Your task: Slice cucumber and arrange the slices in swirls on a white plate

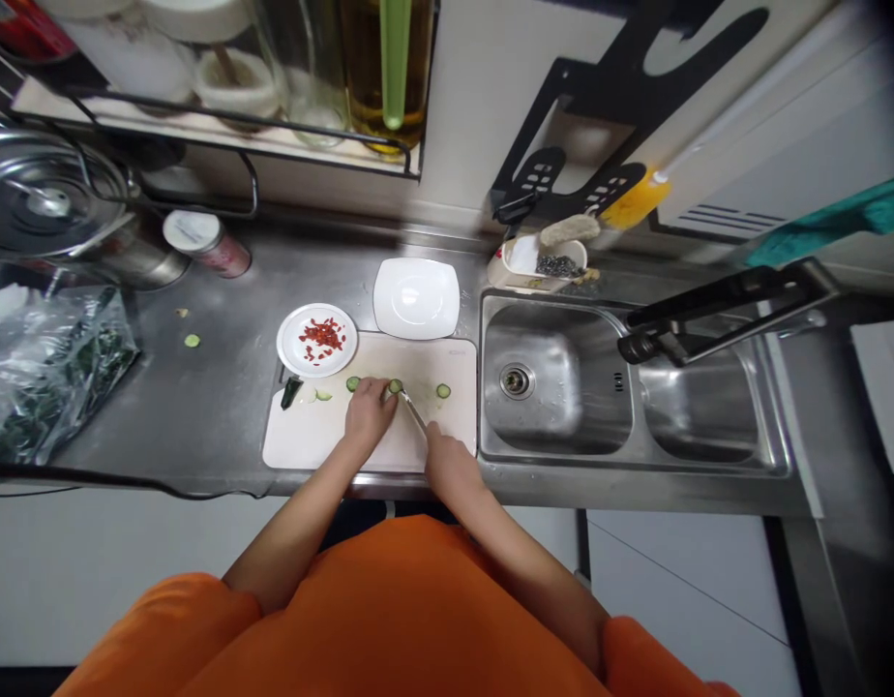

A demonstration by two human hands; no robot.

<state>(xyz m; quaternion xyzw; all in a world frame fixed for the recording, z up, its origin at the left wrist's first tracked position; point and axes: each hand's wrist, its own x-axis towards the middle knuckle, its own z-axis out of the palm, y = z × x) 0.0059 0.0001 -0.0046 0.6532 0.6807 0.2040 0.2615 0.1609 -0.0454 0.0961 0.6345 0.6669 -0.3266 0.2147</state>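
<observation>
On the white cutting board, my left hand is closed around a piece of cucumber, whose dark green end shows past the fingers. My right hand grips a small knife by its handle. The blade's tip touches or nearly touches a cucumber slice beside my left fingertips. One loose round slice lies to the right on the board. Toward the left end are a dark green cucumber end and a thin pale green scrap.
A round plate of red berries overlaps the board's upper left corner. Behind the board sits a square white plate. A double sink with a black faucet is at right. A bag of greens, a tin and a pot stand left.
</observation>
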